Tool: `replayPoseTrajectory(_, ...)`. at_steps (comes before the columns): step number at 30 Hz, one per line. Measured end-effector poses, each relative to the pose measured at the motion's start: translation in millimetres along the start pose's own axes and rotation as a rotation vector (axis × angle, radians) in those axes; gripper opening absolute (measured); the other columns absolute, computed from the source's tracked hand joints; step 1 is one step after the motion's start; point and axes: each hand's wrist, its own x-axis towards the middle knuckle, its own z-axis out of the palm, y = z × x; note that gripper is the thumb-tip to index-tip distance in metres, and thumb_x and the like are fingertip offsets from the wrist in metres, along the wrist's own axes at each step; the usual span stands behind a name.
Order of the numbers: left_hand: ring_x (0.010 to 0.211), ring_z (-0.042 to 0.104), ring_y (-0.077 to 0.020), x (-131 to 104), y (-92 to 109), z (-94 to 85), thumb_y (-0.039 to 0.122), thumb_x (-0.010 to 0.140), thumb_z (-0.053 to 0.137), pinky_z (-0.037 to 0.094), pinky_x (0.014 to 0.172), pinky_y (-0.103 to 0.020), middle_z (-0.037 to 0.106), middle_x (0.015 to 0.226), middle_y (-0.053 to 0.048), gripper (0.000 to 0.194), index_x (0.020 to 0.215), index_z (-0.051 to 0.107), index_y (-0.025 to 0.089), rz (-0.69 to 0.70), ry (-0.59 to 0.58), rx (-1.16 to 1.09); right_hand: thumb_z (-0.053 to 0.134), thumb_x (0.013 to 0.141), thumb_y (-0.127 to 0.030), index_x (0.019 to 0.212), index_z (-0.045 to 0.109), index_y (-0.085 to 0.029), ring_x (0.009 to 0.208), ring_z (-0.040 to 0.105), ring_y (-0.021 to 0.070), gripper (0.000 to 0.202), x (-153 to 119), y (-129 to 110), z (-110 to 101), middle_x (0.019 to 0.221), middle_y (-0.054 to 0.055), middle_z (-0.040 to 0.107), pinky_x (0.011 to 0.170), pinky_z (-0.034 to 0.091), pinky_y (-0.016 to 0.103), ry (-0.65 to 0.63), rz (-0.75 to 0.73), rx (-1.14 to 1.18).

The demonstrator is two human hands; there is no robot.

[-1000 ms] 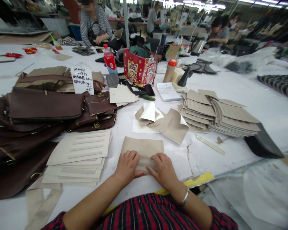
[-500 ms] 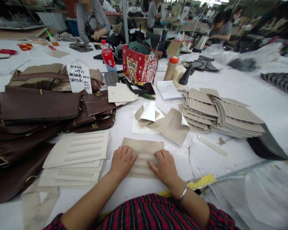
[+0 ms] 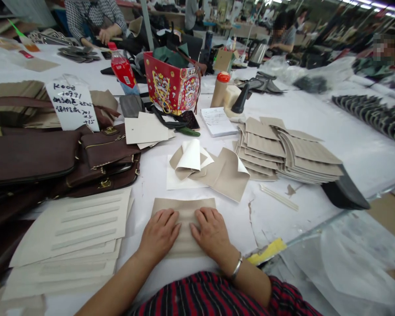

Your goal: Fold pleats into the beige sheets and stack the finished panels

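Observation:
A beige leather-like sheet with faint raised bands lies flat on the white table in front of me. My left hand presses on its left side, fingers stretched out and slightly bent. On the right side of the sheet rests my right hand, its fingers spread in the same way. Neither hand grips anything. To the left lie pale pieces with several raised strips. Beyond the sheet, curled beige and white pieces lie loosely together.
Stacked beige panels stand at right, beside a dark curved piece. Brown leather bags fill the left. Further back are a red box, a bottle, a notepad and co-workers at other tables.
The camera view has turned to the right, so things appear shifted left. Both hands stay on the sheet and now sit slightly closer together.

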Motion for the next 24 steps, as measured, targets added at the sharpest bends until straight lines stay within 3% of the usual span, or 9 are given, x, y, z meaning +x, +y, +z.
replayPoseTrajectory(6, 0.094, 0.050, -0.0247, -1.5, -2.0, -11.7, 0.029, 0.084, 0.047, 0.045, 0.081, -0.042, 0.057, 0.101, -0.010, 0.022, 0.101, 0.056, 0.017, -0.134, 0.016, 0.046, 0.051, 0.080, -0.037, 0.096, 0.057, -0.017, 0.089, 0.046, 0.0236, 0.026, -1.7, 12.5, -7.7, 0.093, 0.010, 0.055, 0.079, 0.038, 0.039, 0.009, -0.006, -0.048)
replayPoseTrajectory(11, 0.106, 0.047, -0.0229, 11.2, 3.7, -2.3, 0.014, 0.085, 0.039, 0.042, 0.089, -0.041, 0.055, 0.112, -0.010, 0.031, 0.112, 0.051, 0.017, 0.043, 0.064, -0.031, 0.045, 0.083, -0.017, 0.113, 0.053, -0.016, 0.102, 0.045, 0.0222, 0.031, 9.3, 4.1, 6.6, 0.108, 0.011, 0.055, 0.090, 0.036, 0.040, 0.063, -0.155, -0.016)
replayPoseTrajectory(14, 0.108, 0.047, -0.0226, 15.0, 3.5, 9.8, 0.013, 0.084, 0.038, 0.040, 0.092, -0.042, 0.055, 0.113, -0.010, 0.033, 0.114, 0.050, 0.016, 0.086, 0.064, -0.041, 0.042, 0.083, -0.011, 0.116, 0.053, -0.016, 0.106, 0.044, 0.0219, 0.035, 15.9, 0.1, 20.3, 0.112, 0.010, 0.056, 0.093, 0.036, 0.040, 0.068, -0.212, 0.014)
replayPoseTrajectory(18, 0.109, 0.046, -0.0242, 16.1, 1.6, 14.8, 0.018, 0.084, 0.043, 0.039, 0.095, -0.041, 0.054, 0.115, -0.011, 0.033, 0.116, 0.050, 0.014, 0.054, 0.029, -0.007, 0.044, 0.083, -0.014, 0.116, 0.053, -0.017, 0.105, 0.044, 0.0224, 0.034, 20.3, -1.4, 24.9, 0.112, 0.010, 0.056, 0.092, 0.036, 0.040, 0.063, -0.169, 0.040)
replayPoseTrajectory(24, 0.103, 0.047, -0.0262, 26.9, 2.9, 5.5, 0.028, 0.083, 0.048, 0.041, 0.088, -0.043, 0.054, 0.111, -0.009, 0.032, 0.112, 0.052, 0.019, -0.028, -0.034, 0.034, 0.050, 0.080, -0.026, 0.104, 0.056, -0.020, 0.096, 0.045, 0.0230, 0.025, 30.4, -2.1, 8.1, 0.101, 0.009, 0.055, 0.084, 0.037, 0.040, -0.013, -0.074, 0.031)
